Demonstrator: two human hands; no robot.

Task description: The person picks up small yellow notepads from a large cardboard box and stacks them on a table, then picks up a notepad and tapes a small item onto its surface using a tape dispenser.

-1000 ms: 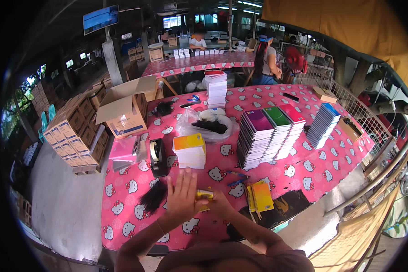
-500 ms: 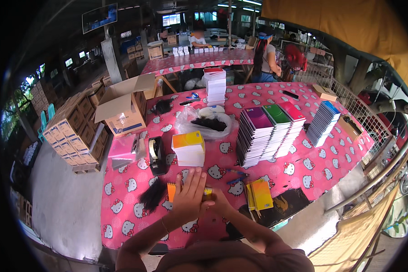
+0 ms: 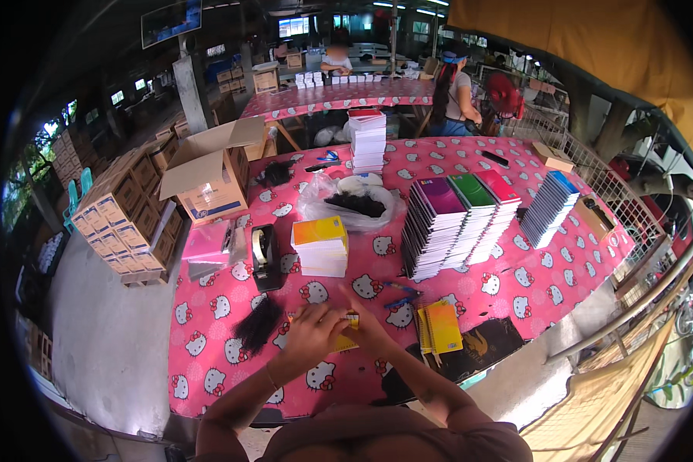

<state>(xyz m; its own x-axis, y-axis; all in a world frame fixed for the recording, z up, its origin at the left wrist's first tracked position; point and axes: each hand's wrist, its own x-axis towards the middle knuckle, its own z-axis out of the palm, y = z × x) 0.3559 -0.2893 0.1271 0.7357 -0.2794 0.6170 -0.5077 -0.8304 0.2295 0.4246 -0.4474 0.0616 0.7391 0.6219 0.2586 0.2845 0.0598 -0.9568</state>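
A small yellow-orange spiral notebook [image 3: 346, 343] lies on the pink table before me, mostly covered by my hands. Over its left part, my left hand [image 3: 309, 336] has its fingers curled together; whatever they may pinch is hidden. My right hand [image 3: 367, 333] is at the notebook's right side, one finger stretched out toward the far side, slightly blurred. A bundle of thin black strands [image 3: 258, 326] rests just left of my left hand. Two or so similar yellow notebooks [image 3: 442, 327] lie to the right, partly on a black board [image 3: 489, 344].
Beyond my hands stand a yellow-topped notebook stack [image 3: 319, 245], a black tape dispenser [image 3: 266, 258] and a plastic bag [image 3: 354, 206] with black strands. Tall notebook stacks [image 3: 446, 227] rise at right. An opened carton [image 3: 206, 185] is at far left. Two people are farther back.
My left hand has gone from lying flat across the notebook to curled fingers. My right hand has risen slightly, with a finger now stretched out. More of the notebook's near side shows.
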